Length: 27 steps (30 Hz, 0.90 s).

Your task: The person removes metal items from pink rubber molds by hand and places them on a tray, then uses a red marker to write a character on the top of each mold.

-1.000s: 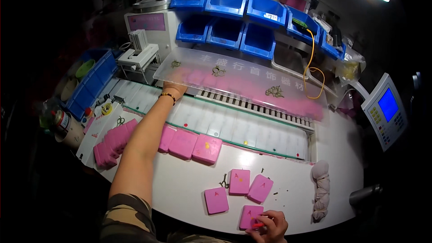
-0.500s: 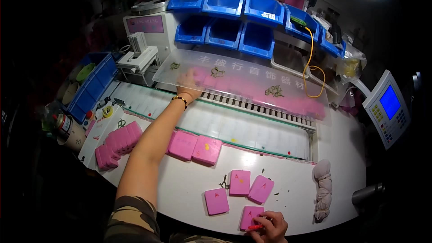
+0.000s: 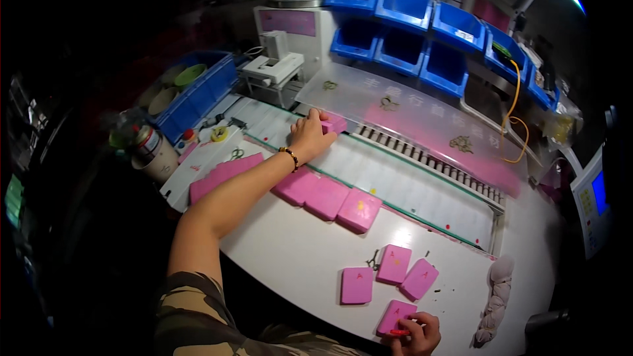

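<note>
My left hand (image 3: pixel 308 137) reaches to the far side of the white work strip, its fingers closed on a pink block (image 3: pixel 335 123) by the edge of the clear plastic cover (image 3: pixel 422 109). Down at the near edge, my right hand (image 3: pixel 422 333) pinches a small red tool (image 3: pixel 399 333), too small to make out fully. It rests against a pink block (image 3: pixel 393 315) with a red mark. Three similar blocks, among them this pink block (image 3: pixel 357 285), lie just beyond it. A dark metal piece (image 3: pixel 373 260) sits between them.
Pink blocks (image 3: pixel 323 196) line the strip's near side under my left forearm. Blue bins (image 3: pixel 404 10) hang at the back. A blue crate (image 3: pixel 201 99) stands left, a control panel (image 3: pixel 590 204) right. A bundled grey cloth (image 3: pixel 496 300) lies at the table's right.
The view has swung left, so the scene sits further right. My left hand has come out from under the clear cover with a pink block. My right hand stays by its block.
</note>
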Motion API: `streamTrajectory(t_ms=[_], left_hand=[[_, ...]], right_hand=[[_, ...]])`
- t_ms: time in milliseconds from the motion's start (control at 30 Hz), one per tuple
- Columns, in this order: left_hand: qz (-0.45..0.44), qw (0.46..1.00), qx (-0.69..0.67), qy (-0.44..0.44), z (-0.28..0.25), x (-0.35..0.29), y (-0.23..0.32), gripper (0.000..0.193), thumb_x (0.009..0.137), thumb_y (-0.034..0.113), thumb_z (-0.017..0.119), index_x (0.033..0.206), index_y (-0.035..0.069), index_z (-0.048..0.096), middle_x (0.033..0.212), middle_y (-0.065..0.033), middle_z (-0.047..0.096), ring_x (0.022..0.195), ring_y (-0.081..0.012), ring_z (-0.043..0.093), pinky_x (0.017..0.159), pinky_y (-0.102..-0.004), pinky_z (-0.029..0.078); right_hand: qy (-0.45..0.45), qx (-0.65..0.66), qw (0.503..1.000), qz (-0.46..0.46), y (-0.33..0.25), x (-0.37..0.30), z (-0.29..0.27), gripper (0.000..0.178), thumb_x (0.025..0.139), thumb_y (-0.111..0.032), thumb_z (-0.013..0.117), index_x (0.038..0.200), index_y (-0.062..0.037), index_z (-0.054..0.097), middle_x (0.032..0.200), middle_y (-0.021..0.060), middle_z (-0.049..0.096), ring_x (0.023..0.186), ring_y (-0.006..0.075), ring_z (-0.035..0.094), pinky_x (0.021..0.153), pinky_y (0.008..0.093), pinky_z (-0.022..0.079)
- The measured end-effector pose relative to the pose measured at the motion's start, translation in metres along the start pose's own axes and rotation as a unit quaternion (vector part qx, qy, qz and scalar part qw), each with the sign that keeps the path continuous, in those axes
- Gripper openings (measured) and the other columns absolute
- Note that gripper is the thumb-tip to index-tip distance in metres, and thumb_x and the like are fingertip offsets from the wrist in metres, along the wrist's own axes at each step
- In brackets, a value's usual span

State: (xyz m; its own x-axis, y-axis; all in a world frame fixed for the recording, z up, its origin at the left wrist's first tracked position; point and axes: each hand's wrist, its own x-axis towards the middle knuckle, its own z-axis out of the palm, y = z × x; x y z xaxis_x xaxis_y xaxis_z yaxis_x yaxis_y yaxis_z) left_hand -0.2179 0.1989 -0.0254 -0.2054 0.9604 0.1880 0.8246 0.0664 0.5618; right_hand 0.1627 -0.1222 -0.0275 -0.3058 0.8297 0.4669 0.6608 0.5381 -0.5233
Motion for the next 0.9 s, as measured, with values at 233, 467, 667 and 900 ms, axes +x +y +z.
streamTrajectory(t_ms=[233, 467, 667, 900], left_hand=[[-0.005, 0.987, -0.125, 0.099, -0.069, -0.078, -0.043, 0.049, 0.077, 0.023, 0.071, 0.117, 0.008, 0.046, 0.103, -0.0200, 0.065, 0.099, -0.0377, 0.063, 0.090, -0.0426, 0.048], [-0.003, 0.971, -0.070, 0.231, -0.169, -0.134, -0.135, 0.040, 0.081, 0.009, 0.066, 0.115, 0.002, 0.047, 0.106, -0.0122, 0.057, 0.098, -0.0213, 0.057, 0.087, -0.0335, 0.047], [-0.015, 0.972, 0.144, 0.185, -0.191, -0.169, -0.168, 0.043, 0.076, 0.005, 0.068, 0.113, 0.002, 0.047, 0.105, -0.0173, 0.058, 0.101, -0.0330, 0.059, 0.092, -0.0388, 0.046], [-0.083, 0.931, 0.312, 0.171, -0.184, -0.181, -0.134, 0.042, 0.075, 0.002, 0.069, 0.113, 0.001, 0.050, 0.133, -0.0220, 0.045, 0.127, -0.0386, 0.042, 0.103, -0.0460, 0.040]], right_hand=[[0.009, -0.025, 0.999, -0.038, -0.003, 0.004, -0.001, 0.036, 0.069, -0.003, 0.069, 0.105, -0.0046, 0.068, 0.109, 0.0182, 0.060, 0.082, 0.0302, 0.063, 0.062, 0.0343, 0.052], [-0.001, -0.038, 0.998, -0.045, -0.006, 0.013, -0.004, 0.036, 0.071, -0.008, 0.074, 0.107, -0.0046, 0.067, 0.111, 0.0177, 0.058, 0.080, 0.0326, 0.062, 0.064, 0.0355, 0.052], [-0.039, -0.033, 0.998, -0.041, 0.007, 0.002, 0.001, 0.045, 0.076, -0.016, 0.073, 0.120, -0.0094, 0.067, 0.139, 0.0260, 0.050, 0.114, 0.0435, 0.059, 0.092, 0.0464, 0.051], [-0.058, -0.041, 0.997, 0.008, -0.008, 0.018, 0.001, 0.051, 0.057, -0.029, 0.088, 0.097, -0.0076, 0.066, 0.111, 0.0167, 0.058, 0.086, 0.0292, 0.057, 0.069, 0.0372, 0.051]])
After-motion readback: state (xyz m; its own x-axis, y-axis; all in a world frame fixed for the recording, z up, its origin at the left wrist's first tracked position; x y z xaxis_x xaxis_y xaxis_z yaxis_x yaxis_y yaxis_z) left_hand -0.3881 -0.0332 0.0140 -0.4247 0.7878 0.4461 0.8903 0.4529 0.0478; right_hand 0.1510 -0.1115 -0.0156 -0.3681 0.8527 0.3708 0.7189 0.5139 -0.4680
